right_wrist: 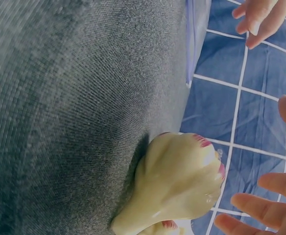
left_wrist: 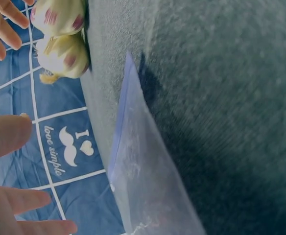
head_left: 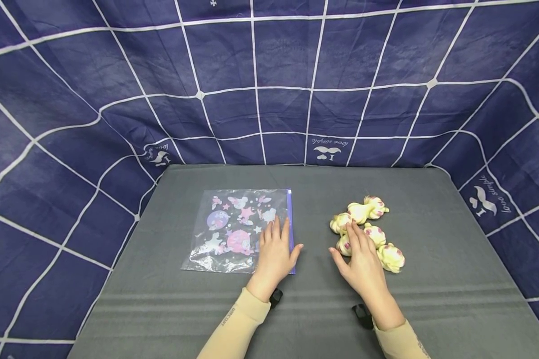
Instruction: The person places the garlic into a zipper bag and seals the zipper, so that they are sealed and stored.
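Observation:
A clear zip bag [head_left: 224,229] printed with pink and purple cartoon figures lies flat on the grey table, its purple zip edge [left_wrist: 119,117] on the right side. My left hand [head_left: 275,252] hovers over that edge, fingers spread and holding nothing. To the right lies a loose group of several pale yellow garlic bulbs [head_left: 359,212] with pinkish marks. Above the near bulbs is my right hand [head_left: 363,262], its fingers extended and empty. The right wrist view shows one garlic bulb [right_wrist: 177,181] below these fingers, with a gap between. My right hand partly covers the group.
The grey cloth-covered table [head_left: 314,309] has a gap of bare cloth between bag and garlic. A dark blue curtain [head_left: 283,60] with white grid lines stands behind the table and along both sides.

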The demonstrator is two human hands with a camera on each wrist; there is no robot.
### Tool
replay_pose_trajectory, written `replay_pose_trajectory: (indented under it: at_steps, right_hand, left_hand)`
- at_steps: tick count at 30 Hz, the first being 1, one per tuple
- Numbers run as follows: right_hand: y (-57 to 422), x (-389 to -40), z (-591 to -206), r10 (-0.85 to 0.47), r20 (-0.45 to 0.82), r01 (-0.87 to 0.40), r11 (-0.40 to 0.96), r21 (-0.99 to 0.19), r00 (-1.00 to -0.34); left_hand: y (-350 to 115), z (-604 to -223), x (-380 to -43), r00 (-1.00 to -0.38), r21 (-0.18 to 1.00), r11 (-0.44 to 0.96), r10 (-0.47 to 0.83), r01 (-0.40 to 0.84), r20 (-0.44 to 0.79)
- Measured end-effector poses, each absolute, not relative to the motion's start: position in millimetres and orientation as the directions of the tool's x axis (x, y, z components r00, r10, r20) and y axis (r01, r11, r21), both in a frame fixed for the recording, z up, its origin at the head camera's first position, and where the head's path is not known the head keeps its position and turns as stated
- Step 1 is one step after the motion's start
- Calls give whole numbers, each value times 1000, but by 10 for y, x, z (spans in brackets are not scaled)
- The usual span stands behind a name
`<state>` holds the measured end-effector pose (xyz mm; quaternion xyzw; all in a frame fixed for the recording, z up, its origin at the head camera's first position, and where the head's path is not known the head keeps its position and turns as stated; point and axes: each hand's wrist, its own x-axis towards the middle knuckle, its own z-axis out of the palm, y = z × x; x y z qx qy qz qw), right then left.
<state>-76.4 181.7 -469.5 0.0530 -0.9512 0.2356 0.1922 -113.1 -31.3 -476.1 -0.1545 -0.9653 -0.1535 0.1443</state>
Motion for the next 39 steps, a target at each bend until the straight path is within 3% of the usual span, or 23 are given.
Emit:
replay_pose_trajectory:
  at_steps: [17, 25, 39]
  right_hand:
    - [1808, -747, -4715, -7, 408, -191, 892, -411, -913]
    - [1794, -732, -4729, 2, 381, -174, 889, -424, -924]
    - [1776, -721, -4764, 8, 356, -160, 884, -440, -934]
  left_hand:
    - [-185, -4754, -1134, -982, 321, 928, 174, 186, 68]
    - [-140, -4834, -1103, -991, 290, 948, 131, 133, 25]
    - [-97, -4902, -1061, -968, 231, 962, 87, 143, 235]
